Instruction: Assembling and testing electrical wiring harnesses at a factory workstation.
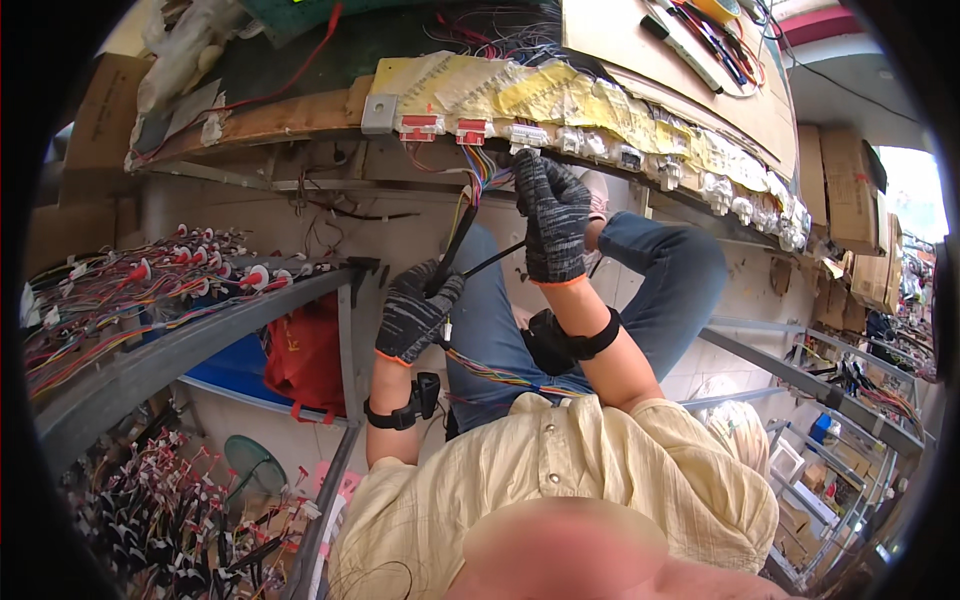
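Bench edge taped yellow; harness below; racks alongside.

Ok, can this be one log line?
left hand: gripping black-sleeved wires | right hand: beside white connector | red connectors: along bench edge

- what covers the hands?
- black-and-grey streaked knit gloves, edged in orange at the cuffs.
- and on the forearms?
- a black strap on each, carrying a small dark box.
- the clothes?
- a pale yellow creased shirt with round buttons down the front, sleeves ending near the elbow, blue jeans, and a pinkish shoe.
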Tool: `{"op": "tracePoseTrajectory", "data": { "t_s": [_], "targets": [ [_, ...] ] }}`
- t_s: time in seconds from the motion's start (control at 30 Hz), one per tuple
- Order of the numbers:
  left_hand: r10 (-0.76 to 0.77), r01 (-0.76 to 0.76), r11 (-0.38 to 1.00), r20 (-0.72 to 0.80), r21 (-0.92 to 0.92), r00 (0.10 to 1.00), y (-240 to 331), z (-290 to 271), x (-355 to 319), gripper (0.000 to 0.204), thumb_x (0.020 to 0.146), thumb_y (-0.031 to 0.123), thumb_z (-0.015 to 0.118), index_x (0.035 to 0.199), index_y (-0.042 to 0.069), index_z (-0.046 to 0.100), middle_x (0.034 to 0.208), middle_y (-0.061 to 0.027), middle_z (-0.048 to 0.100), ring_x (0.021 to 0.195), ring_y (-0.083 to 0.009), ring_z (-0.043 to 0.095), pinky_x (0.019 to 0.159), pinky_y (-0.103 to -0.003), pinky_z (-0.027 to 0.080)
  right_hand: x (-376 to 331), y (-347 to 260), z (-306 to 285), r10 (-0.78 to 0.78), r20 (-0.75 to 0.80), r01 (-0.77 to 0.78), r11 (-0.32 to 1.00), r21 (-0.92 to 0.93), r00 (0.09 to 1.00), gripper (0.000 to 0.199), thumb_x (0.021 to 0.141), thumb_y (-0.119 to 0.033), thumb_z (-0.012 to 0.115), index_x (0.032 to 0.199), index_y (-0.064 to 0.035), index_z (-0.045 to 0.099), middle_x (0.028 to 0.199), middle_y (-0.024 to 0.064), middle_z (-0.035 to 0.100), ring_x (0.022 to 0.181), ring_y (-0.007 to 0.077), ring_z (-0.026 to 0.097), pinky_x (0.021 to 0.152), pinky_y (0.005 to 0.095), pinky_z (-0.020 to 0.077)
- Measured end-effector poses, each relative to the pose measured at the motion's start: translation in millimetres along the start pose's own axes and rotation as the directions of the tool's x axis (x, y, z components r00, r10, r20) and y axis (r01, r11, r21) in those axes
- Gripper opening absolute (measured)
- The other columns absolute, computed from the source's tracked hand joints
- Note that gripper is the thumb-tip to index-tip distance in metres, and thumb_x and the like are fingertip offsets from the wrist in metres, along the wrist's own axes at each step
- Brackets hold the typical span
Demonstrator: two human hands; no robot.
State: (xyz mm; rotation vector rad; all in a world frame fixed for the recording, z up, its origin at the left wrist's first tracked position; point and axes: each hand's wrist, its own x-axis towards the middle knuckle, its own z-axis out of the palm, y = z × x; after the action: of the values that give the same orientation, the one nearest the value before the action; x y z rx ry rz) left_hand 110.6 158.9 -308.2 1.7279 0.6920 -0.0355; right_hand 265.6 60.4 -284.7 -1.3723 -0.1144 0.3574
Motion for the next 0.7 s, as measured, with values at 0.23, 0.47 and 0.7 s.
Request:
{"op": "tracePoseTrajectory", "data": {
  "t_s": [0.23, 0.47, 0.7],
  "targets": [
    [0.069, -0.069, 0.995, 0.005, 0.077, 0.998, -7.6, -0.5, 2.0, 0.016, 0.078, 0.012, 0.063, 0.086, -0.002, 0.062, 0.073, -0.0126, 0.064, 0.063, -0.0184, 0.06, 0.061, -0.03, 0.046, -1.1, 2.4, -2.5, 0.018, -0.009, -0.018, 0.999, -0.027, 1.0, 0.015, 0.086, -0.011, 0.058, 0.091, 0.0021, 0.065, 0.081, 0.0029, 0.065, 0.072, 0.0069, 0.055, 0.067, 0.0222, 0.0434],
    [0.037, -0.038, 0.997, 0.015, 0.066, 0.999, -4.2, -0.1, 1.4, 0.017, 0.078, 0.013, 0.063, 0.086, -0.002, 0.062, 0.073, -0.0132, 0.064, 0.063, -0.0193, 0.061, 0.061, -0.03, 0.047, 1.3, -1.4, -2.5, -0.002, 0.016, 0.002, 0.999, -0.035, 1.0, 0.016, 0.087, -0.012, 0.057, 0.091, 0.0019, 0.065, 0.081, 0.0028, 0.065, 0.072, 0.0065, 0.055, 0.067, 0.0225, 0.0439],
    [0.019, -0.019, 0.999, 0.012, 0.046, 1.0, -5.4, 5.4, -3.4, 0.014, 0.079, 0.012, 0.062, 0.083, -0.002, 0.062, 0.071, -0.0128, 0.063, 0.06, -0.0195, 0.058, 0.059, -0.03, 0.045, 21.4, -34.0, -40.7, 0.293, 0.341, -0.12, 0.886, -0.448, 0.893, 0.033, 0.09, -0.028, 0.052, 0.084, 0.0017, 0.066, 0.068, 0.0052, 0.064, 0.057, 0.0071, 0.055, 0.054, 0.0233, 0.0439]
  ]
}}
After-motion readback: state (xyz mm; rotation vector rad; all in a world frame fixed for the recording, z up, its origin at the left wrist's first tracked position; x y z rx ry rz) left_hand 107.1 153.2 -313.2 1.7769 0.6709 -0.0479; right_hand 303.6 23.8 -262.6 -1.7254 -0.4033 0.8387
